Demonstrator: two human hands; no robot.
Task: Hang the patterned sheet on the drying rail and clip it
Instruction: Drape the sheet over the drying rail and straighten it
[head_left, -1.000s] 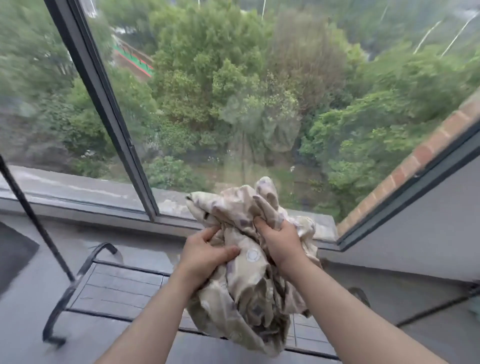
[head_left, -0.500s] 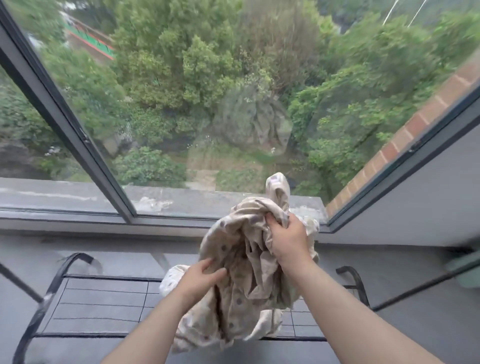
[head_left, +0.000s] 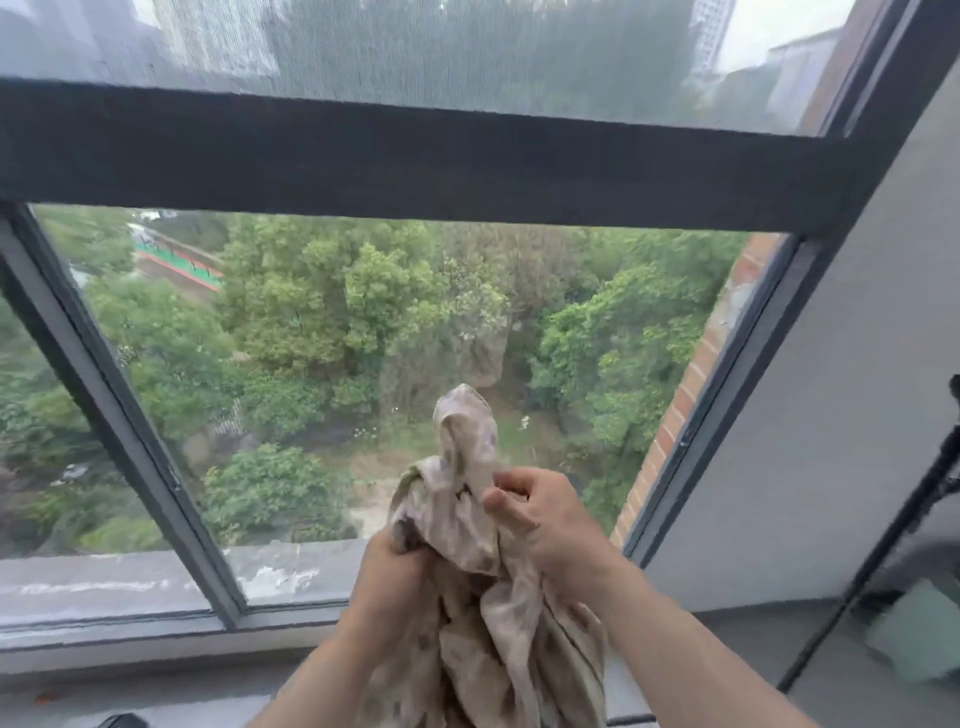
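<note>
The patterned sheet (head_left: 478, 613) is a beige, crumpled bundle with dark blotches, held up in front of the window. My left hand (head_left: 395, 582) grips the bundle from the left, lower down. My right hand (head_left: 540, 514) pinches a fold near the top, and a corner of cloth sticks up above it. The rest of the sheet hangs down between my forearms. The drying rack is almost out of frame; only a dark tip (head_left: 122, 721) shows at the bottom left.
A dark window frame bar (head_left: 415, 161) crosses the view overhead, with a slanted mullion (head_left: 130, 415) at left. The grey sill (head_left: 130, 582) runs below the glass. A grey wall (head_left: 831, 441) and a black pole (head_left: 893, 561) stand at right.
The camera has tilted up, so the rack has dropped out of view. Both hands have lifted the sheet higher, and my left hand has moved up close under my right.
</note>
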